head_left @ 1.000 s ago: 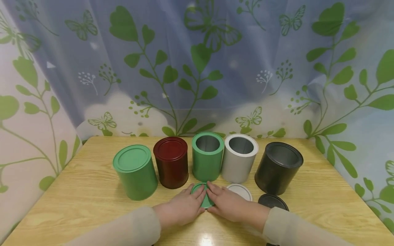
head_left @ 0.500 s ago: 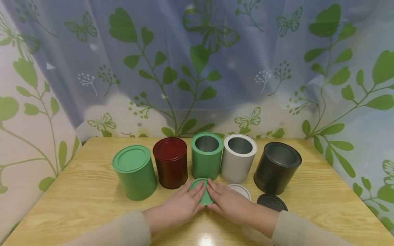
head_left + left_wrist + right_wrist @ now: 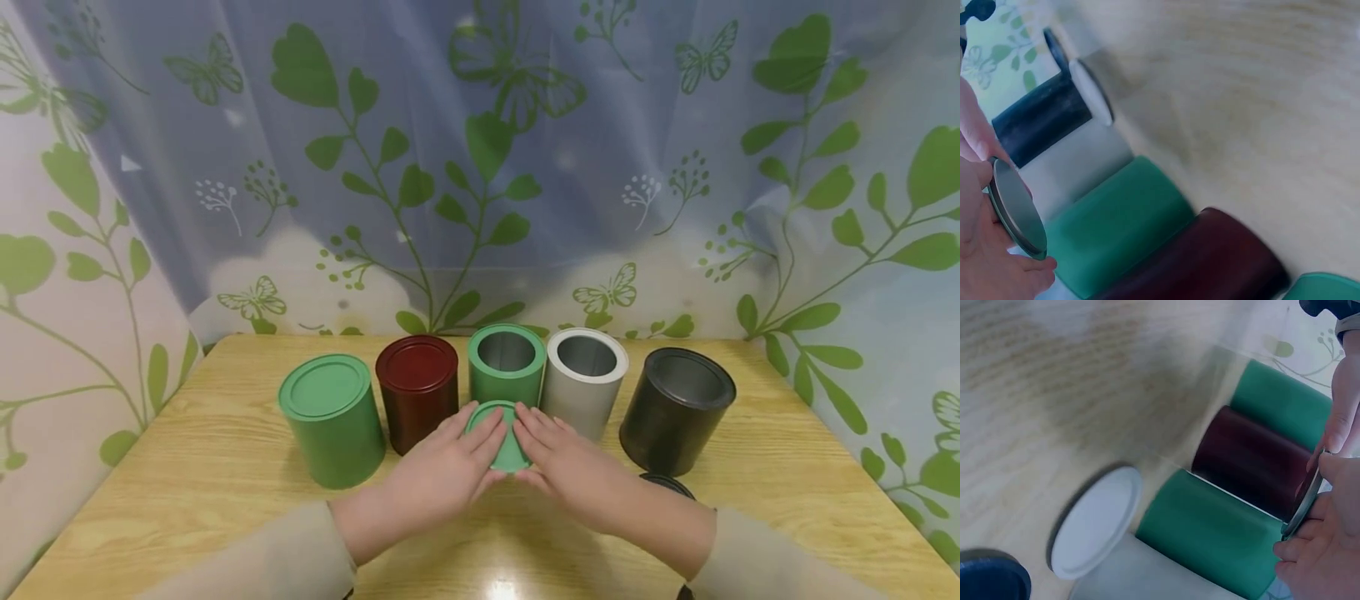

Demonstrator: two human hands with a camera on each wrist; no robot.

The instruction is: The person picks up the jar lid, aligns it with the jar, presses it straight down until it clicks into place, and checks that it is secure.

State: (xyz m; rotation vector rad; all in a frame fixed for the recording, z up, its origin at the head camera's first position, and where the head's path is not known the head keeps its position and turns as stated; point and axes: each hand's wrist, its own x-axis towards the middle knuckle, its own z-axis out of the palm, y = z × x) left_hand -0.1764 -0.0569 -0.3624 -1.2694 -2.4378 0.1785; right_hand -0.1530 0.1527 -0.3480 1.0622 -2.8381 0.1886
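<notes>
A green round lid [image 3: 512, 450] with a raised rim is held off the table between both hands. My left hand [image 3: 438, 468] grips its left edge, with fingers over the top and thumb at the near rim. From the right, my right hand [image 3: 577, 471] pinches the opposite edge in the same way. Just beyond the lid stands an open green can [image 3: 506, 388], its lower front hidden by lid and fingers. The lid's metallic underside shows in the left wrist view, where the lid [image 3: 1019, 203] is tilted.
A lidded green can [image 3: 337, 446] and a dark red can [image 3: 417, 408] stand to the left. On the right are an open white can [image 3: 585, 404] and a black can [image 3: 667, 425]. A white lid [image 3: 1097, 522] and a black lid [image 3: 991, 581] lie on the table.
Both hands have lifted the green lid off the table and carried it forward, up toward the open green can. The white lid has become hidden behind the right hand in the head view.
</notes>
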